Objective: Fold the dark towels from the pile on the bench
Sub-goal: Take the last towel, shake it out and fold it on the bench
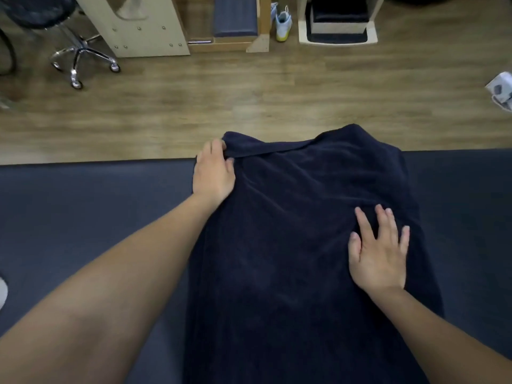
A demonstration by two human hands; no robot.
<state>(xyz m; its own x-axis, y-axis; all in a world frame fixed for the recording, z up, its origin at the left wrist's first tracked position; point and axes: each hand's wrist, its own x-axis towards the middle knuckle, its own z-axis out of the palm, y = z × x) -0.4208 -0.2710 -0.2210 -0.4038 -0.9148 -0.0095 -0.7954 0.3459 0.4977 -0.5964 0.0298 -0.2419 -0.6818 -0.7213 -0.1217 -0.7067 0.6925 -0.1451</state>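
Observation:
A dark navy towel (291, 231) lies lengthwise across the dark padded bench (83, 203), its far end hanging past the bench's far edge. My left hand (213, 173) grips the towel's far left corner, fingers curled over the folded hem. My right hand (378, 253) lies flat on the towel's right side with fingers spread and straight, pressing the cloth down. No pile of other towels is in view.
Beyond the bench is a wood floor (249, 92). A chrome-wheeled stool (80, 56) stands far left beside pale wooden furniture (133, 26). A pair of light shoes (282, 23) and a white stand (338, 26) are at the back. A white object (501, 90) lies at the right edge.

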